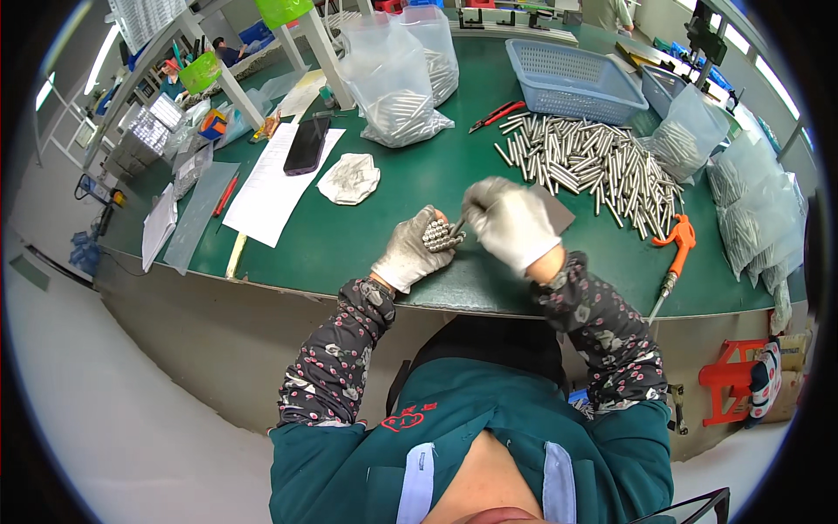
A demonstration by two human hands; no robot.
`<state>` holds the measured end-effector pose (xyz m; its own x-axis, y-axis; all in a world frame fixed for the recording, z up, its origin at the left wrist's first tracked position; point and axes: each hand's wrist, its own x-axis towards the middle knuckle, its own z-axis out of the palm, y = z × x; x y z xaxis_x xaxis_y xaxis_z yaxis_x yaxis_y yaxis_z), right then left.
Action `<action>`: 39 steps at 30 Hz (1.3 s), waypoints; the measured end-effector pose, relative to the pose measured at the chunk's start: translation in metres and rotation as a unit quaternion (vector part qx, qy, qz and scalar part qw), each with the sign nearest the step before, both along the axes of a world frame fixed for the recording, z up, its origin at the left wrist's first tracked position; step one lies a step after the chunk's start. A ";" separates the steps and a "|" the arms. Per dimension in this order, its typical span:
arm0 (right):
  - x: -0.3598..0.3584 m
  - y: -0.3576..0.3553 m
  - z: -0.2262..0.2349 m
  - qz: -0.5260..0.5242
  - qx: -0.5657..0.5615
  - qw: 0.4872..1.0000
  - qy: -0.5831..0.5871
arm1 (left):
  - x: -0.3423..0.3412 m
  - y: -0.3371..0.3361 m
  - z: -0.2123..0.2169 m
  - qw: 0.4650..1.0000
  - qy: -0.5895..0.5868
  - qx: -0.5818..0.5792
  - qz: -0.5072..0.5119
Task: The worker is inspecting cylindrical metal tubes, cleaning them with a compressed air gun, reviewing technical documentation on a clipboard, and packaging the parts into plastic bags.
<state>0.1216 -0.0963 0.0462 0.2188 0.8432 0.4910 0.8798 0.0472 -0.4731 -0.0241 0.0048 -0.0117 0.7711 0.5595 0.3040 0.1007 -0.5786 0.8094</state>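
Note:
My left hand [404, 254], in a whitish work glove, is closed around a bundle of short steel pins [439, 236], their round ends facing up. Just to the right, my right hand [511, 223], gloved too and slightly blurred, has its fingers pinched together. A single pin [458, 227] seems to stick out from those fingertips over the bundle. Beyond my right hand spreads a large heap of loose steel pins [594, 162] on the green table [419, 175]. Partly behind that hand lies a flat brown-grey square piece [555, 210].
A blue plastic basket [576, 83] stands behind the heap, with red-handled pliers [497, 115] beside it. An orange air gun [676, 249] lies right. Bags of pins [397, 96] stand at the back and right [755, 210]. A crumpled cloth [349, 179], phone [307, 146] and paper [278, 188] lie left.

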 end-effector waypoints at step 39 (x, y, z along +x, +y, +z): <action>0.060 0.010 0.003 0.121 -0.206 0.955 0.179 | 0.000 -0.003 0.014 0.994 0.053 -0.094 0.005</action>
